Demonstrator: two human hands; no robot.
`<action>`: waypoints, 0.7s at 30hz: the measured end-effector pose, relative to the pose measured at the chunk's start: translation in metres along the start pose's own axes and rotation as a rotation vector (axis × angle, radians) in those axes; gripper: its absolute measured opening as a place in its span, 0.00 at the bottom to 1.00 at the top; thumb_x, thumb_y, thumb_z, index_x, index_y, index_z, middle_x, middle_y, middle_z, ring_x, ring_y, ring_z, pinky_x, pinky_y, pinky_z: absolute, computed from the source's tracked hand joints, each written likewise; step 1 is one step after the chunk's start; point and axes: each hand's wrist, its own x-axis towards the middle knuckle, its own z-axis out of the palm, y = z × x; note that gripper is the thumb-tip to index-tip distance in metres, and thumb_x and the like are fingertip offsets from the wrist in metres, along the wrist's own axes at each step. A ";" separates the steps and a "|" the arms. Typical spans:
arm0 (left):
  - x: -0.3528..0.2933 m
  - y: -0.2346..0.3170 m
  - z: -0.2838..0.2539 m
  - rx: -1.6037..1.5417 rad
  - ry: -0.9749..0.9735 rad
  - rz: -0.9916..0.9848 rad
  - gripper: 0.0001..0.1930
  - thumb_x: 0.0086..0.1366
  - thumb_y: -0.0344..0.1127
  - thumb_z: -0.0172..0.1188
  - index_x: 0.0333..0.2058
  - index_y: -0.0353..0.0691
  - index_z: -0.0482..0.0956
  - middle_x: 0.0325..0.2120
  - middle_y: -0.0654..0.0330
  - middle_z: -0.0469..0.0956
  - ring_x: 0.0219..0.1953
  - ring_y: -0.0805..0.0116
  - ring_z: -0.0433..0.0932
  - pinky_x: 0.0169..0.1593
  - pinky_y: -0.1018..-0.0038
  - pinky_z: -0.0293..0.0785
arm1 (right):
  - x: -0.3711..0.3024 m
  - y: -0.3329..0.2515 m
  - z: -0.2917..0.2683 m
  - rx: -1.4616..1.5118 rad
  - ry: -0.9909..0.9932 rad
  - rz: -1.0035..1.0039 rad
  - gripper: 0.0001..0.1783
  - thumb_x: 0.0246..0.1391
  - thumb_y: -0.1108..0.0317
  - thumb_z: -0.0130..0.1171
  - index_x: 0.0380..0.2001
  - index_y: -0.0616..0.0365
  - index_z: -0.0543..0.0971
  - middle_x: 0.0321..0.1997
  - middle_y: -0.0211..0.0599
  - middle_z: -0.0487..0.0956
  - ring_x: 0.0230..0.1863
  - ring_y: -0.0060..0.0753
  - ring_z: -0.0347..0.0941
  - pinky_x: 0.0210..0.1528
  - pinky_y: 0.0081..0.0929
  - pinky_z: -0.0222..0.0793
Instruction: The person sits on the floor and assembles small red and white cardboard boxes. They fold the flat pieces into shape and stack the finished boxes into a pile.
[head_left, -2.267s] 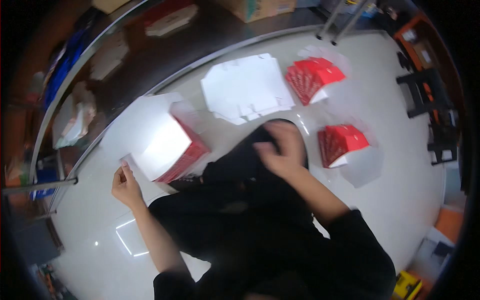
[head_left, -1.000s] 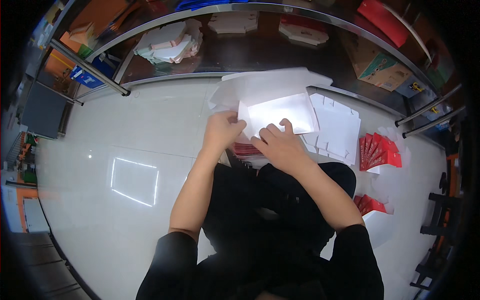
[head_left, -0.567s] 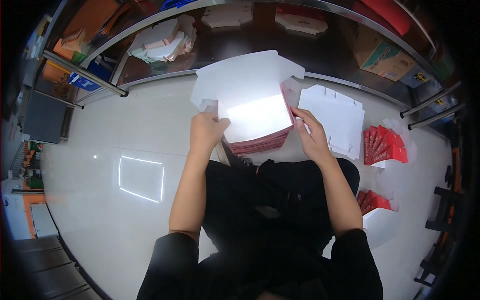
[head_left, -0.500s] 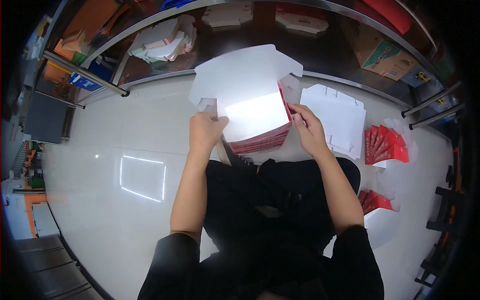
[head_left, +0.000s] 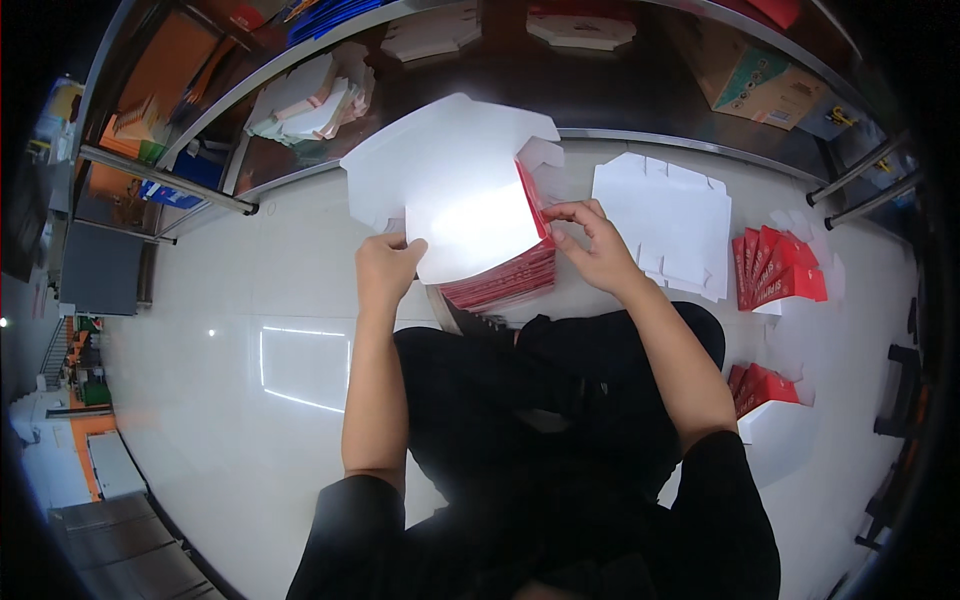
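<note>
A partly folded paper box (head_left: 470,225), white inside with a red side wall, lies atop a stack of red-edged box blanks (head_left: 505,282) in front of my knees. Its wide white lid flap (head_left: 450,145) spreads away from me. At the box's left edge my left hand (head_left: 385,268) is closed, thumb on the white panel and fingers hidden underneath. My right hand (head_left: 597,250) pinches the raised red wall at the near right corner, index finger and thumb bent against it.
Flat white blanks (head_left: 665,225) lie on the floor to the right. Beyond them stand two groups of folded red boxes (head_left: 780,268). A metal shelf across the far side holds more blanks (head_left: 312,100) and a brown carton (head_left: 765,88).
The view has shifted and turned slightly, so the box and both hands appear farther left. Both hands stay at the same edges of the box.
</note>
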 end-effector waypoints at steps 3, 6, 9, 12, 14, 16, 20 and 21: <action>-0.002 0.012 -0.004 0.119 0.134 0.134 0.16 0.55 0.43 0.67 0.29 0.31 0.86 0.19 0.52 0.81 0.22 0.61 0.78 0.32 0.67 0.74 | -0.001 -0.002 -0.014 -0.292 -0.058 -0.183 0.18 0.61 0.65 0.60 0.53 0.55 0.80 0.50 0.37 0.81 0.52 0.42 0.70 0.60 0.37 0.64; -0.014 0.042 0.007 0.115 0.374 0.394 0.21 0.58 0.50 0.69 0.32 0.33 0.87 0.24 0.52 0.83 0.26 0.60 0.80 0.34 0.67 0.75 | -0.007 -0.003 -0.013 -0.417 -0.060 -0.264 0.16 0.60 0.67 0.60 0.50 0.58 0.81 0.46 0.38 0.81 0.51 0.42 0.69 0.57 0.34 0.63; -0.024 0.087 0.035 0.038 0.009 0.372 0.25 0.59 0.55 0.69 0.31 0.32 0.87 0.26 0.48 0.84 0.30 0.57 0.82 0.38 0.66 0.76 | -0.020 -0.008 -0.010 -0.498 -0.062 -0.319 0.16 0.59 0.66 0.61 0.49 0.59 0.81 0.44 0.37 0.81 0.50 0.43 0.70 0.55 0.36 0.64; -0.008 0.131 0.061 0.238 -0.288 0.255 0.27 0.57 0.56 0.68 0.24 0.30 0.83 0.22 0.44 0.82 0.29 0.50 0.84 0.36 0.61 0.78 | -0.032 -0.023 -0.012 -0.539 -0.110 -0.312 0.17 0.57 0.65 0.63 0.48 0.58 0.81 0.43 0.37 0.81 0.49 0.43 0.70 0.53 0.37 0.64; 0.003 0.140 0.073 0.283 -0.410 0.248 0.26 0.56 0.54 0.67 0.21 0.29 0.82 0.19 0.43 0.80 0.28 0.47 0.83 0.36 0.59 0.80 | -0.042 -0.028 -0.017 -0.538 -0.162 -0.308 0.18 0.56 0.62 0.64 0.48 0.57 0.80 0.43 0.37 0.80 0.49 0.43 0.71 0.52 0.38 0.63; 0.008 0.135 0.088 0.243 -0.475 0.298 0.23 0.57 0.49 0.65 0.19 0.29 0.81 0.17 0.42 0.78 0.26 0.47 0.83 0.35 0.60 0.80 | -0.050 -0.028 -0.021 -0.512 -0.176 -0.329 0.20 0.54 0.60 0.66 0.48 0.56 0.80 0.44 0.37 0.80 0.50 0.44 0.70 0.53 0.40 0.63; 0.008 0.138 0.092 0.252 -0.515 0.291 0.19 0.57 0.43 0.62 0.19 0.29 0.81 0.17 0.42 0.79 0.24 0.48 0.83 0.35 0.62 0.81 | -0.050 -0.021 -0.032 -0.513 -0.204 -0.357 0.22 0.52 0.57 0.67 0.49 0.54 0.80 0.47 0.35 0.79 0.54 0.45 0.68 0.55 0.41 0.63; 0.009 0.141 0.090 0.256 -0.534 0.256 0.19 0.57 0.43 0.62 0.19 0.30 0.81 0.17 0.42 0.79 0.24 0.48 0.83 0.35 0.62 0.81 | -0.050 -0.020 -0.031 -0.538 -0.205 -0.379 0.22 0.52 0.58 0.67 0.49 0.53 0.80 0.49 0.33 0.79 0.55 0.44 0.67 0.56 0.41 0.63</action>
